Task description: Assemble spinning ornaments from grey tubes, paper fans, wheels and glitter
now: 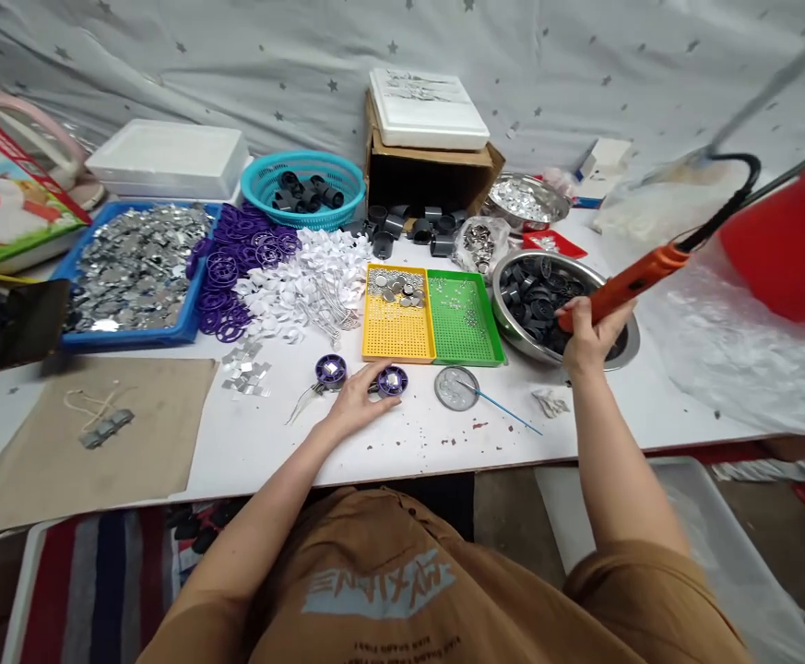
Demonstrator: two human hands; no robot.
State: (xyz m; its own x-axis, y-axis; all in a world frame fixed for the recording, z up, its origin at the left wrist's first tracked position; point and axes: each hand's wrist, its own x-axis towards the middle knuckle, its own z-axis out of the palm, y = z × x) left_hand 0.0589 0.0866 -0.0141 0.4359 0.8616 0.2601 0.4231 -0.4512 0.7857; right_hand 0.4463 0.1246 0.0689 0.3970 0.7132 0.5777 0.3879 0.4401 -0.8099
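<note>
My right hand [587, 339] is wrapped round an orange electric screwdriver [633, 281], raised over a steel bowl of black plastic parts; its lower tip is hidden by the hand and the bowl's contents. My left hand [361, 401] rests on the table, thumb and fingers closed about a round purple part [393, 380] with a small white square in its middle. To the left of that hand lies a second purple part [331, 370] with thin wires trailing from it. A small round dish [455, 388] with clear stuff and a thin blue stick [509, 409] sits right of the held part.
Behind my hands stand a yellow tray [396, 343] and a green tray [467, 349] of small metal pieces. The steel bowl [623, 358] is at right. Purple wheels [250, 244], white pieces [298, 286] and a blue tray [191, 318] of metal pieces fill the left. Cardboard [153, 433] lies front left.
</note>
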